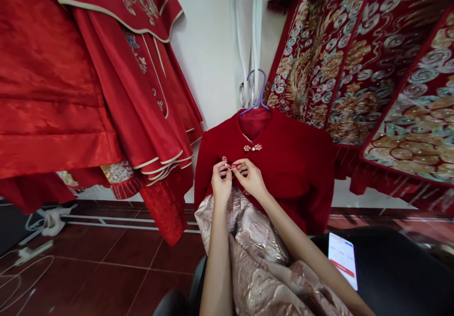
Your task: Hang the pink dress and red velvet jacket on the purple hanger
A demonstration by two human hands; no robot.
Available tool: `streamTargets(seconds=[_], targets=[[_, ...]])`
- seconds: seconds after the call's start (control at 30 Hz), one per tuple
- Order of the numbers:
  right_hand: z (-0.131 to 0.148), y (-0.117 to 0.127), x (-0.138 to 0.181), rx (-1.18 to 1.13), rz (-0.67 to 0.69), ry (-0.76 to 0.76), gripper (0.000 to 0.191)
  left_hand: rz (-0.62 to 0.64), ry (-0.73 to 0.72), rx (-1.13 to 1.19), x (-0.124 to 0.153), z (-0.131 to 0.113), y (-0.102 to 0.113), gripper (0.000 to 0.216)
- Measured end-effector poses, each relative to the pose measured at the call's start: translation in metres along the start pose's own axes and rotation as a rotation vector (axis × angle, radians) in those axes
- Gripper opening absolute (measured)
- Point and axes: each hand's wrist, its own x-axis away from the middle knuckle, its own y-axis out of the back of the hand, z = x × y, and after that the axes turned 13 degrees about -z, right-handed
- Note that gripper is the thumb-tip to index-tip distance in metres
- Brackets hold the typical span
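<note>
A dark red velvet jacket (294, 155) hangs in front of me on a purple hanger (263, 88). At its neck, a fastened jewelled frog button (252, 147) joins the two front edges. Lower down, my left hand (222, 183) and my right hand (251, 178) meet with fingertips pinched on a small beaded clasp (231, 166) at the jacket's front. Another beaded ornament (224, 158) shows just above my left fingers. Beneath both forearms lies shiny pinkish-gold fabric (255, 268), gathered up against the jacket's lower part. My fingers partly cover the clasp.
Red gowns (117, 79) hang on the left, and heavily embroidered garments (340, 70) on the right. A lit phone (342, 259) rests on a black seat (397, 268). White cables (28, 278) and a metal rack bar (117, 224) are low at the left.
</note>
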Motion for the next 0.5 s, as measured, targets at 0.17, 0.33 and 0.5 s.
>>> streamTargets(seconds=[0.17,0.33,0.5], targets=[[0.003,-0.004,-0.001,-0.045,-0.037,-0.027,0.024,-0.030,0.078,0.069,0.000,-0.006,0.001,0.032],[0.007,-0.010,-0.004,0.015,-0.089,0.014,0.021,-0.057,0.039,0.050,-0.008,-0.003,0.001,0.033],[0.007,-0.012,-0.005,0.056,-0.121,0.056,0.020,-0.039,0.074,0.044,-0.015,-0.003,0.002,0.028]])
